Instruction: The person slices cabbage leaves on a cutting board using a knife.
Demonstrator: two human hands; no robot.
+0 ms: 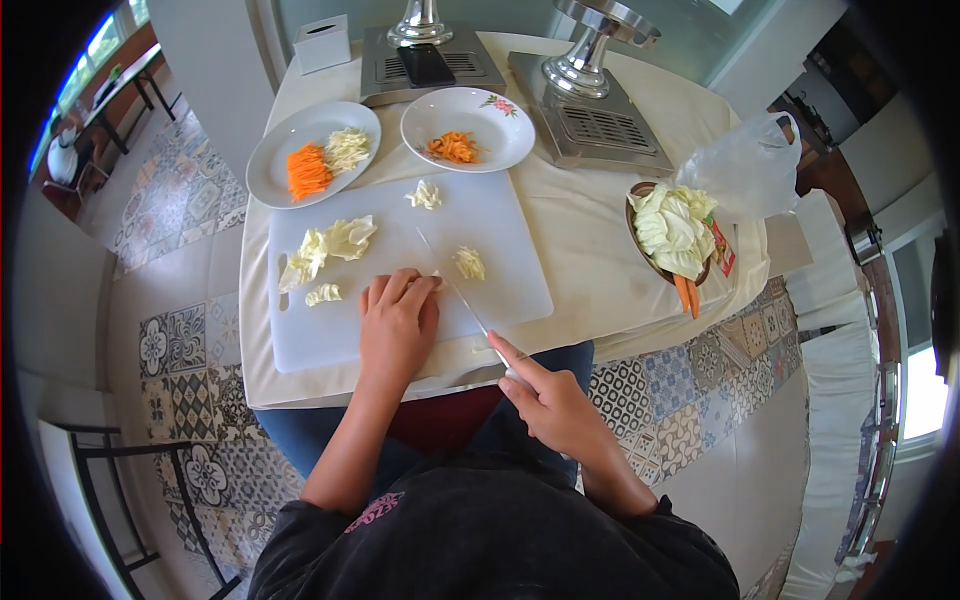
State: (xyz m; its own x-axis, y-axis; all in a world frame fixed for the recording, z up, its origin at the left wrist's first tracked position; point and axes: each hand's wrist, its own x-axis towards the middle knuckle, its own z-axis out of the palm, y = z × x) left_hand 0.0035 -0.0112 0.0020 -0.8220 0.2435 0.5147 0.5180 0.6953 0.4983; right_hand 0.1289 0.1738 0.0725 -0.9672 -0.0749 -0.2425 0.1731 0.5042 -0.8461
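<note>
My right hand [540, 392] is wrapped round the handle of a kitchen knife [462, 295], its blade slanting up and left over the white cutting board [400, 205]. Fingers curled, my left hand [400, 310] presses down on a piece of cabbage [438, 282] beside the blade; most of that piece is hidden under the fingertips. Right of the blade lies a small heap of shredded cabbage [469, 263], and another heap [424, 194] sits near the board's far edge. Loose cabbage leaves [348, 238] and a smaller cut piece [323, 294] rest on the left side.
Beyond the board stand an oval plate [262, 170] with carrot and cabbage shreds and a flowered plate [418, 110] with carrot bits. A bowl [634, 222] holds cabbage and carrots at right, near a plastic bag [745, 165]. Metal stands [610, 125] and a phone [426, 66] are behind.
</note>
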